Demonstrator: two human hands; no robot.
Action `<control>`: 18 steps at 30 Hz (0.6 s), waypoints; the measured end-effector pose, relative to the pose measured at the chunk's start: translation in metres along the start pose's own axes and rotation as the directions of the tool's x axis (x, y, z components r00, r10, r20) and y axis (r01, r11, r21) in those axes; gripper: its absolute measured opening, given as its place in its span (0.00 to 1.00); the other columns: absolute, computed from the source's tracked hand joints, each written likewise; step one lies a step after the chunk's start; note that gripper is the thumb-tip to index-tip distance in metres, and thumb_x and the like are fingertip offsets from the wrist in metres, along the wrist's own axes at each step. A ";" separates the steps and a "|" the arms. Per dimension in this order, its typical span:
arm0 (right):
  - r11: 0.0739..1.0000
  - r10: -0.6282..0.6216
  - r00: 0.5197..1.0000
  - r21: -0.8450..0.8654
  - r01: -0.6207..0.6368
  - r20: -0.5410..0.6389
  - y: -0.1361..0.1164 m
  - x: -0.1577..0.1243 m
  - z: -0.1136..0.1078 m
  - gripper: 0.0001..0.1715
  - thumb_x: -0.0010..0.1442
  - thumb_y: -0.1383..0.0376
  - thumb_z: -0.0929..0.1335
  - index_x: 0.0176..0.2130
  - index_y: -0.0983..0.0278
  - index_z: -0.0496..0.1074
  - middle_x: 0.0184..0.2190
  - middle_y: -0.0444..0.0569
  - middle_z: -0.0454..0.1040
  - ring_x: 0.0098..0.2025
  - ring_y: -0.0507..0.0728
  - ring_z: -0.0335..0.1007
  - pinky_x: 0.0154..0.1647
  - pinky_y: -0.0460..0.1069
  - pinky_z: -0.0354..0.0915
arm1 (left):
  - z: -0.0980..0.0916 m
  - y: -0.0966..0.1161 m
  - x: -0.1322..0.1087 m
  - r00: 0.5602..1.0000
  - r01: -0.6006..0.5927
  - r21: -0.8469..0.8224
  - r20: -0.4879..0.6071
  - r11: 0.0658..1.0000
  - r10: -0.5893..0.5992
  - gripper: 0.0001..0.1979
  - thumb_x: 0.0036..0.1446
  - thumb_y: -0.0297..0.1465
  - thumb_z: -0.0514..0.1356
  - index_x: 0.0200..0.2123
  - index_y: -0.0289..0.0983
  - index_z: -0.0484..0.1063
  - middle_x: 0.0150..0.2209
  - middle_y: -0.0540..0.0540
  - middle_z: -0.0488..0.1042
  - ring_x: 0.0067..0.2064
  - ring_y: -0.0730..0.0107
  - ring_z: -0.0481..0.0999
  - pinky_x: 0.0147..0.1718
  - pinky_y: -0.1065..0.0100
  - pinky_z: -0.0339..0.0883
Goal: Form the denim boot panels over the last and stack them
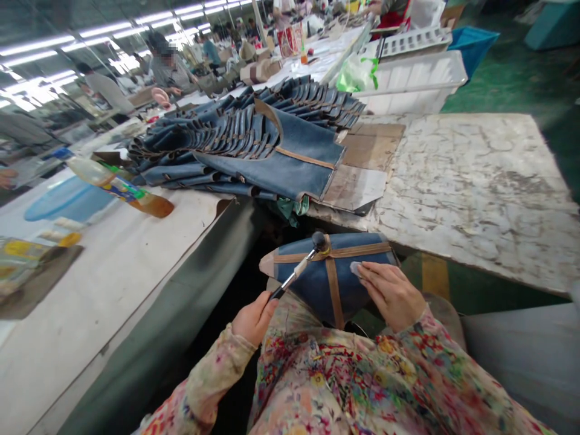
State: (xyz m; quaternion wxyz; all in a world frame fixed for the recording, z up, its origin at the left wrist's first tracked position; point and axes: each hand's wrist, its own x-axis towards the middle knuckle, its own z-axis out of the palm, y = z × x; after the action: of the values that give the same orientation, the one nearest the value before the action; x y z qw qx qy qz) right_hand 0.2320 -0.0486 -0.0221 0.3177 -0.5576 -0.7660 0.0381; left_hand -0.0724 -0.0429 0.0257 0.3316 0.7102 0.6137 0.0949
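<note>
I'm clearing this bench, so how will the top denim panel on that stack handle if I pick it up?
The top denim panel will probably feel fairly stiff, since it lies flat with crisp edges. The tan strip likely stiffens it a little more along its length. The fanned, overlapping stack beneath could slide apart if pushed.

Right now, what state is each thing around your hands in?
Left hand: closed around the hammer's handle.
Hammer: held slanted, its black head above the denim panel.
Right hand: open, resting on the denim panel.
Denim panel: lying across the lap, crossed by tan strips.
Denim stack: piled in overlapping layers on the table.
Bottle: lying on its side, holding amber liquid.
</note>
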 end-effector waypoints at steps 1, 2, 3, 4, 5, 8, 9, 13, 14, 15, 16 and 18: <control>1.000 0.002 1.000 0.004 -0.002 0.000 0.000 0.000 0.000 0.17 0.61 0.66 0.60 0.47 0.63 0.70 0.44 0.49 0.71 0.46 0.54 0.65 0.49 0.51 0.65 | 0.000 -0.001 0.000 1.000 0.005 0.026 0.005 1.000 -0.006 0.16 0.58 0.41 0.45 0.36 0.38 0.66 0.23 0.51 0.67 0.25 0.72 0.67 0.26 0.71 0.60; 1.000 0.006 1.000 0.007 -0.006 0.000 0.000 -0.001 0.001 0.17 0.61 0.66 0.60 0.47 0.63 0.70 0.44 0.49 0.71 0.46 0.54 0.65 0.49 0.51 0.64 | 0.000 -0.001 -0.001 1.000 0.002 0.028 0.004 1.000 -0.002 0.17 0.58 0.41 0.44 0.38 0.38 0.66 0.23 0.51 0.67 0.25 0.72 0.68 0.26 0.72 0.60; 1.000 0.010 1.000 0.009 -0.010 -0.001 0.000 -0.001 0.001 0.17 0.61 0.66 0.60 0.47 0.62 0.70 0.44 0.49 0.71 0.46 0.54 0.65 0.49 0.51 0.64 | -0.001 0.000 -0.003 1.000 -0.011 0.018 -0.001 1.000 0.011 0.18 0.59 0.41 0.43 0.40 0.37 0.65 0.24 0.50 0.68 0.25 0.71 0.68 0.25 0.72 0.61; 1.000 0.014 1.000 0.008 -0.014 -0.006 0.000 -0.001 0.001 0.17 0.61 0.66 0.60 0.47 0.63 0.70 0.44 0.50 0.71 0.46 0.54 0.65 0.49 0.51 0.64 | -0.002 0.001 -0.005 0.999 -0.033 0.005 -0.013 0.999 0.033 0.18 0.59 0.41 0.43 0.43 0.37 0.65 0.24 0.50 0.68 0.25 0.71 0.69 0.25 0.72 0.61; 1.000 0.015 1.000 0.007 -0.015 -0.010 -0.001 -0.001 0.001 0.17 0.60 0.66 0.60 0.47 0.63 0.70 0.44 0.50 0.71 0.46 0.54 0.65 0.50 0.51 0.64 | -0.002 0.003 -0.007 0.998 -0.057 0.001 -0.028 0.998 0.057 0.19 0.59 0.41 0.42 0.45 0.37 0.64 0.25 0.50 0.69 0.26 0.71 0.70 0.25 0.73 0.62; 1.000 0.010 1.000 0.002 -0.010 -0.013 0.000 -0.001 0.001 0.17 0.60 0.66 0.60 0.47 0.63 0.70 0.44 0.50 0.71 0.46 0.55 0.65 0.49 0.51 0.64 | 0.000 0.006 -0.010 0.996 -0.077 0.086 -0.026 0.993 0.080 0.18 0.59 0.40 0.43 0.44 0.38 0.65 0.27 0.49 0.72 0.28 0.70 0.72 0.27 0.72 0.64; 1.000 0.007 1.000 0.002 -0.007 -0.007 0.000 -0.001 0.001 0.17 0.61 0.66 0.60 0.48 0.62 0.70 0.44 0.50 0.71 0.46 0.55 0.65 0.49 0.51 0.64 | 0.001 0.006 -0.011 0.997 -0.077 0.121 -0.011 0.990 0.079 0.17 0.59 0.39 0.43 0.42 0.39 0.66 0.27 0.49 0.72 0.29 0.69 0.73 0.28 0.72 0.64; 1.000 0.006 1.000 0.005 -0.005 -0.022 0.002 -0.003 0.003 0.17 0.61 0.66 0.60 0.48 0.63 0.70 0.44 0.50 0.71 0.46 0.55 0.65 0.49 0.52 0.65 | 0.003 0.003 -0.012 0.992 -0.119 0.113 -0.035 0.986 0.124 0.19 0.59 0.40 0.43 0.44 0.37 0.66 0.31 0.47 0.74 0.31 0.69 0.74 0.31 0.72 0.66; 1.000 0.005 0.999 0.005 -0.005 -0.034 0.002 -0.004 0.004 0.17 0.61 0.66 0.60 0.48 0.63 0.70 0.44 0.50 0.71 0.46 0.55 0.65 0.49 0.52 0.65 | 0.002 0.001 -0.013 0.990 -0.119 0.094 -0.069 0.988 0.126 0.19 0.59 0.40 0.42 0.46 0.37 0.65 0.32 0.47 0.74 0.31 0.70 0.74 0.31 0.73 0.67; 1.000 0.004 0.999 0.006 -0.003 -0.046 0.002 -0.005 0.004 0.17 0.61 0.66 0.60 0.48 0.64 0.70 0.44 0.50 0.71 0.46 0.55 0.65 0.49 0.52 0.65 | 0.002 -0.001 -0.013 0.988 -0.110 0.086 -0.097 0.990 0.118 0.20 0.59 0.40 0.42 0.47 0.37 0.64 0.32 0.47 0.74 0.31 0.70 0.74 0.30 0.73 0.67; 1.000 0.001 0.999 0.006 -0.001 -0.050 0.002 -0.005 0.005 0.17 0.60 0.67 0.60 0.48 0.63 0.69 0.45 0.50 0.70 0.46 0.55 0.64 0.49 0.52 0.65 | 0.001 -0.003 -0.013 0.989 -0.096 0.094 -0.107 0.991 0.106 0.20 0.59 0.40 0.42 0.47 0.36 0.64 0.31 0.47 0.74 0.30 0.70 0.74 0.30 0.73 0.67; 1.000 -0.003 0.998 0.005 0.003 -0.057 0.002 -0.006 0.006 0.17 0.60 0.67 0.60 0.48 0.63 0.69 0.45 0.50 0.70 0.47 0.55 0.64 0.49 0.52 0.65 | 0.002 -0.007 -0.013 0.993 -0.079 0.143 -0.076 0.987 0.090 0.20 0.58 0.40 0.42 0.45 0.36 0.65 0.28 0.48 0.74 0.29 0.70 0.74 0.28 0.73 0.67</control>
State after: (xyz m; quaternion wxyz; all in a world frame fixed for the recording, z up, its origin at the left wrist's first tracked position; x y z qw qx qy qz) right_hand 0.2320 -0.0512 -0.0302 0.3407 -0.5566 -0.7573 0.0238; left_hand -0.0799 -0.0552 0.0237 0.2514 0.7526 0.6012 0.0949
